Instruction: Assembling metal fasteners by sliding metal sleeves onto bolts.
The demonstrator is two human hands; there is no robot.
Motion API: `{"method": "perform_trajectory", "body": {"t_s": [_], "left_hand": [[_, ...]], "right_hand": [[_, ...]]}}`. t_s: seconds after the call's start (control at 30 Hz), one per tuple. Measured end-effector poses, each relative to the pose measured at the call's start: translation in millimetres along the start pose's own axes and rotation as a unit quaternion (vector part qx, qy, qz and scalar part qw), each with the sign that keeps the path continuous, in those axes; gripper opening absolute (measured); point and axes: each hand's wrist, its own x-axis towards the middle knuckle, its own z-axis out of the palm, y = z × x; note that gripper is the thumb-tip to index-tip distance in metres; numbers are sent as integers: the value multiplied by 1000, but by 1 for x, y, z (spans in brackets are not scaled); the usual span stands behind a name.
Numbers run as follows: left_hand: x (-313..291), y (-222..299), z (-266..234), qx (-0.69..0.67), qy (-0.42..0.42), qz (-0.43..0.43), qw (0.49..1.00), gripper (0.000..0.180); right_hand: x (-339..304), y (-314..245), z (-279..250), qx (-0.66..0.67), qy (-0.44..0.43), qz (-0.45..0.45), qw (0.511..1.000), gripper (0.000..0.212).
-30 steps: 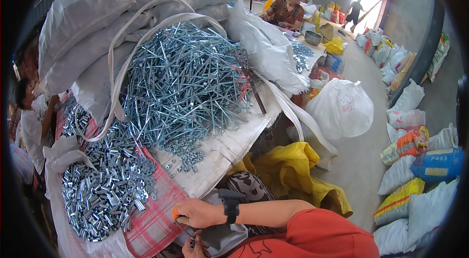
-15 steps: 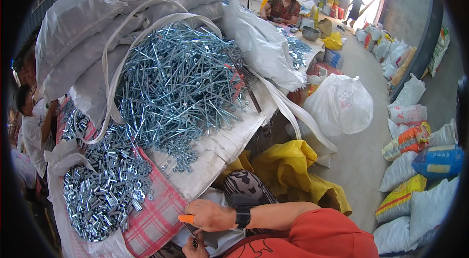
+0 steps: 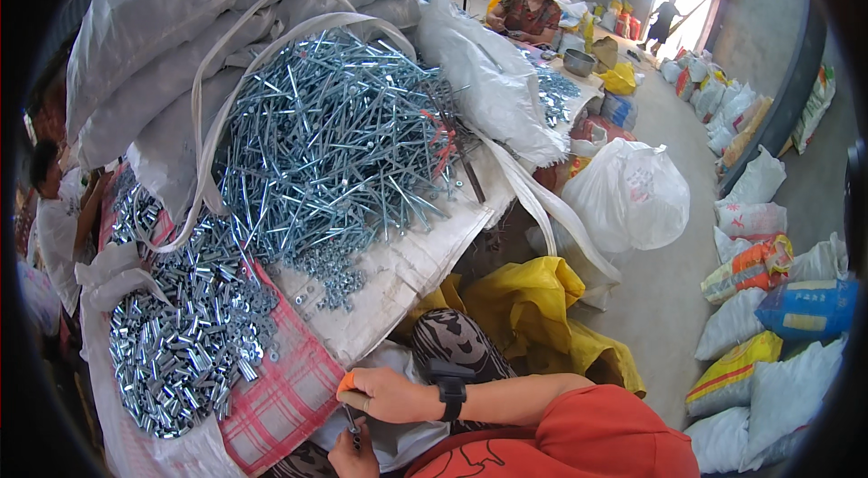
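Observation:
My right hand (image 3: 393,395), with a black wrist strap, is closed at the end of a thin metal bolt (image 3: 351,415). Something orange (image 3: 346,382) covers or sits at its fingertips; I cannot tell whether it is a finger cover. Just below, my left hand (image 3: 353,454) is closed around the bolt's lower part, where small shiny metal ends show between the fingers. Both hands are over my lap, beside the table edge. Nearest them on the table lies a heap of short metal sleeves (image 3: 176,369), and beyond it a large pile of long bolts (image 3: 334,134).
Small nuts (image 3: 330,279) lie beside the bolts. Stacked white sacks (image 3: 136,26) rise behind. A yellow sack (image 3: 533,306) and a white plastic bag (image 3: 628,198) stand right of the table. A person (image 3: 529,8) sits across; another (image 3: 61,216) is at left. Filled sacks (image 3: 728,324) line the right.
Both hands have shifted slightly, the right hand's orange-tipped fingers turning upward. The bolt now stands more upright between the hands. The view has moved a little.

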Motion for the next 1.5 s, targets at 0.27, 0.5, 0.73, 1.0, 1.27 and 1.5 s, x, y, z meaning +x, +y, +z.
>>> {"method": "perform_trajectory", "body": {"t_s": [0.27,0.5,0.73,1.0,1.27,1.5], "left_hand": [[26,33,-16,-425,-108,-331,836,22],[28,32,-16,-432,-113,-353,822,23],[20,42,-28,-463,-90,-333,816,26],[12,17,0,-302,-106,-263,910,18],[14,32,-26,-97,-34,-136,985,14],[10,27,-23,105,-52,-97,988,14]], "right_hand": [[59,19,-88,-272,95,-51,956,18],[89,33,-85,-461,41,-44,885,15],[84,38,-66,-384,91,-31,918,11],[28,-5,-47,139,-194,165,957,18],[19,-11,-54,68,-145,110,981,19],[17,-19,-57,59,-185,78,978,19]]}}
